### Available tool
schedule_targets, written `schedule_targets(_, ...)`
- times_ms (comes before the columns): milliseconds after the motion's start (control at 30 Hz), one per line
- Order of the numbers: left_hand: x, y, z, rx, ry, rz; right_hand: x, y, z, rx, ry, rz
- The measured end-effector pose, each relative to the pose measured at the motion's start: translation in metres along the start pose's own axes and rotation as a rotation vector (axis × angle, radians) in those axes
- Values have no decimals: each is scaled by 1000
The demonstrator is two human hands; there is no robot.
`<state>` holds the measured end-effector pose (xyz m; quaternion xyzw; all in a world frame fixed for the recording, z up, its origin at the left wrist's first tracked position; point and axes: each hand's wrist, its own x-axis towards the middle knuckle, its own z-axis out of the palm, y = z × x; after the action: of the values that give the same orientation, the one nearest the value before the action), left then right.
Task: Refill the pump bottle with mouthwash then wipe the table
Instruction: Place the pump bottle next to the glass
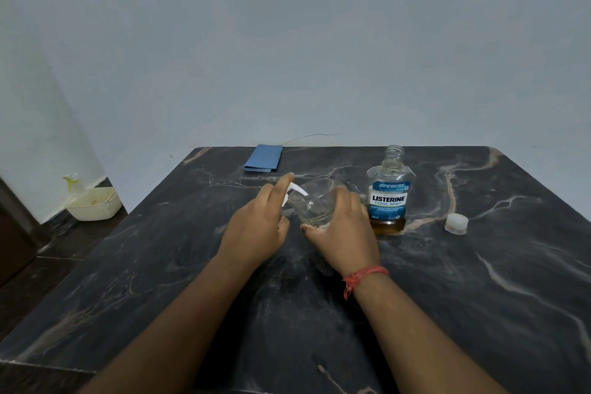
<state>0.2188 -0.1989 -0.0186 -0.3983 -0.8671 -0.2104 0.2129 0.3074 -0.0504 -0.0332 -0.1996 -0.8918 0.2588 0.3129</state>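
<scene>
If glass slips: my right hand (342,235) carries the glass (315,205) tilted toward the pump (295,191). I judge a loose grip here would drop it onto the table (447,297).
Pump risk: a hard press with the glass rim off the spout would, I think, send liquid onto the stone, leaving more to wipe.
Mouthwash risk: the mouthwash (388,193) stands uncapped just beside my right knuckles. I think a careless pull-back of that hand could knock it over and spill the little brown liquid left at its base.
Cap risk: the cap (456,223) lies loose, well right of the mouthwash, and could roll off if nudged.
Left hand (256,229): near centre, forearm reaching forward. Index finger straight along the pump's top, the others curled under it and gripping.
Pump bottle: mid-table under the left hand. I see only the white spout, the body is hidden.
Right hand: thumb on the glass's near side, fingers wrapped round the far side, holding it at the spout.
Cloth (263,158): folded at the table's far edge, untouched, so wiping is not yet begun.
</scene>
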Motion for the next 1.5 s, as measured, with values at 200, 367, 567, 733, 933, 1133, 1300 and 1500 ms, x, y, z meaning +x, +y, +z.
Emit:
schedule_targets(200, 8, 4, -2, 90, -9, -25, -1, -1, -2, -9, 3, 8)
schedule_targets(367, 11, 5, -2, 148, -9, -17, -2, -2, -3, -8, 9, 15)
schedule_targets(567, 7, 7, -4, 95, 9, -2, -2, -1, 0, 87, -25, 41)
schedule_targets(733, 5, 9, -3, 51, 16, 4, 1, 4, 1, 308, -97, 127)
schedule_targets(933, 5, 10, -1, 77, 26, 0, -1, 1, 3, 167, -42, 37)
schedule_targets(1133, 9, 8, 0, 125, -9, -24, -4, -1, 0, 67, 3, -8)
schedule_targets(1300, 11, 7, 2, 109, -25, -40, -5, -1, -2, 77, 5, 7)
schedule_targets(1500, 12, 10, 0, 98, 27, -14, -3, 2, 1, 193, -28, 68)
